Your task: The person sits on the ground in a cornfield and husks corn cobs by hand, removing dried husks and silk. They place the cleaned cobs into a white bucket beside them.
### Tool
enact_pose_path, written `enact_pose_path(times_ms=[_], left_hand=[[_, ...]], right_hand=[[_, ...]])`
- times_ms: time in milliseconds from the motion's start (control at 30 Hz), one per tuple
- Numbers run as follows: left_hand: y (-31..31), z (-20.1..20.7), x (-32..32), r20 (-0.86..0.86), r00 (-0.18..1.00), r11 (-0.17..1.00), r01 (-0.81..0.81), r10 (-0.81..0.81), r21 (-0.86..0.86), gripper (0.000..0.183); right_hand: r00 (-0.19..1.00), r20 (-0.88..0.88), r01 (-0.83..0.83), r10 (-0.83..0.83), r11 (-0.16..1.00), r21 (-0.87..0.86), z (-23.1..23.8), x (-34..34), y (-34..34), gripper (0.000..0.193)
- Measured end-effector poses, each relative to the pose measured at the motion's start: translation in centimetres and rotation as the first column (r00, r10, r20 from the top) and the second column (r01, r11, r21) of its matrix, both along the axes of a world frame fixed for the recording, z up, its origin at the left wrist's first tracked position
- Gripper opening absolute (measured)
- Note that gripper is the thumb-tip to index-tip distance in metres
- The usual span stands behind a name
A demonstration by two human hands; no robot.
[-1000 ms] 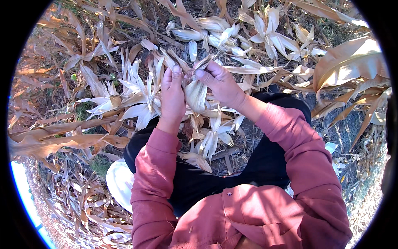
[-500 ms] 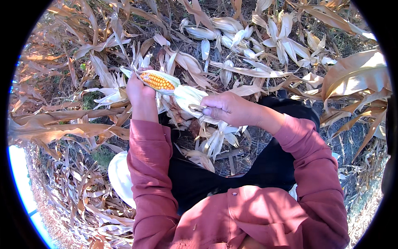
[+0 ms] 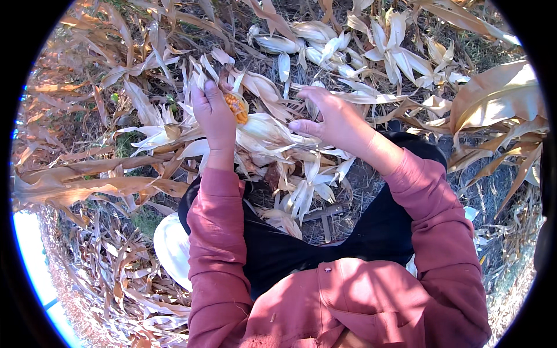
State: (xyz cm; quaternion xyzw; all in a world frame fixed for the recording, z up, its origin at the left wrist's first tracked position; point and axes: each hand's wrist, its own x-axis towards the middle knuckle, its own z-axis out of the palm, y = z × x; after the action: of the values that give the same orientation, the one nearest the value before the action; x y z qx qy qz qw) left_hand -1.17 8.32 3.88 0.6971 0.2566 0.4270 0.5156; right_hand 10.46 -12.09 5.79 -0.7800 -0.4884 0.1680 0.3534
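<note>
An ear of corn (image 3: 236, 109) shows orange-yellow kernels through its partly opened pale husk. My left hand (image 3: 216, 119) is closed around its far left end, thumb on top, and hides much of the cob. Loose husk leaves (image 3: 264, 132) spread from the ear to the right, below my other hand. My right hand (image 3: 333, 119) holds nothing; its thumb and fingers are apart, pointing left toward the husk.
Several husk-covered ears (image 3: 313, 43) lie on the ground at the far side. Dry corn leaves surround me, with a broad one (image 3: 499, 104) at the right. Torn husks (image 3: 310, 185) lie between my knees. A white rounded object (image 3: 172, 249) sits beside my left arm.
My right hand has let go of the husk and opened, moving a little right and away from me. My left hand has shifted right and turned, covering more kernels.
</note>
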Motion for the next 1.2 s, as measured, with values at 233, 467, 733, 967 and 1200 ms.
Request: enact_pose_path(times_ms=[233,467,733,967,1200], left_hand=[[-5.6,0.5,2.3,0.367,0.904,0.807,0.381,-0.221,-0.452,0.019],[-3.1,-0.1,1.1,0.629,0.772,0.558,0.563,-0.091,-0.610,0.025],[-1.7,0.2,-0.1,0.129,0.960,0.747,0.274,-0.248,-0.606,0.042],[-1.3,0.9,-0.4,0.224,0.954,0.623,0.300,-0.199,-0.722,0.018],[-1.8,0.8,-0.4,0.298,0.898,0.427,0.420,-0.324,-0.801,0.024]], right_hand=[[0.967,-0.253,-0.017,-0.003,0.997,-0.077,-4.1,-1.9,2.0,0.072],[0.683,-0.727,-0.136,0.069,0.990,-0.033,-4.0,-3.1,2.0,0.051],[0.746,-0.652,-0.154,0.137,0.988,0.031,-3.5,-2.4,2.5,0.041],[0.719,-0.639,-0.343,0.273,0.939,0.015,-2.5,-1.5,1.6,0.048],[0.779,-0.496,-0.441,0.384,0.897,0.002,-3.6,0.0,1.4,0.050]])
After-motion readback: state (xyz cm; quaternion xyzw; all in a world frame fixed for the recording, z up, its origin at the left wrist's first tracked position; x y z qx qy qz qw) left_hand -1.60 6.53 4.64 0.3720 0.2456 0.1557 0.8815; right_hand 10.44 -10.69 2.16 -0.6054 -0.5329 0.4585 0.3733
